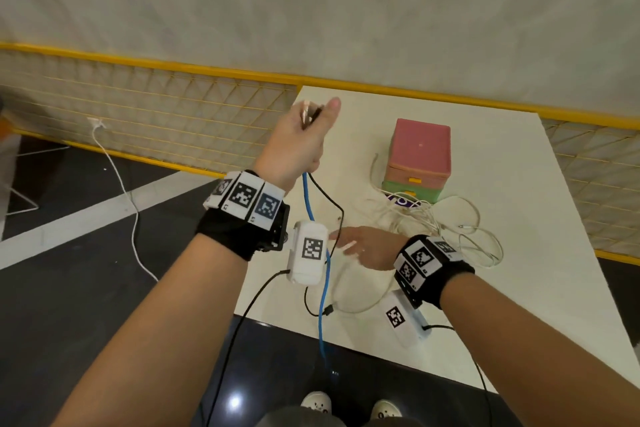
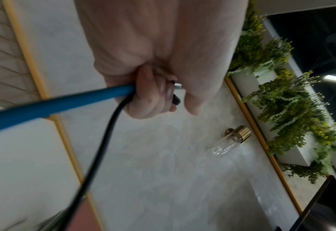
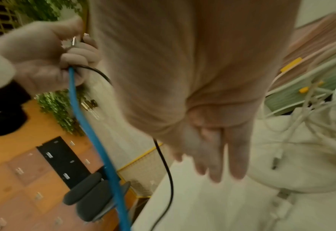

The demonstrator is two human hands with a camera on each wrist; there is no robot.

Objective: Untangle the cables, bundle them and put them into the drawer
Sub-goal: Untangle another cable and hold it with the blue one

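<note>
My left hand (image 1: 304,135) is raised above the table's left edge and grips the ends of a blue cable (image 1: 323,288) and a thin black cable (image 1: 332,201); both hang down past the table's front edge. In the left wrist view the fingers (image 2: 153,93) curl round the blue cable (image 2: 54,106) and black cable (image 2: 103,140). My right hand (image 1: 360,246) hovers low over the table with straight fingers (image 3: 222,156), holding nothing, close to the hanging black cable (image 3: 167,171). A tangle of white cables (image 1: 433,222) lies before the small drawer box (image 1: 419,156).
The drawer box has a pink upper drawer and a green lower drawer (image 1: 412,192), both closed, with yellow handles. The white table (image 1: 519,288) ends at the left and the front. A yellow mesh fence (image 1: 156,107) stands behind. Another white cable (image 1: 128,201) trails on the floor.
</note>
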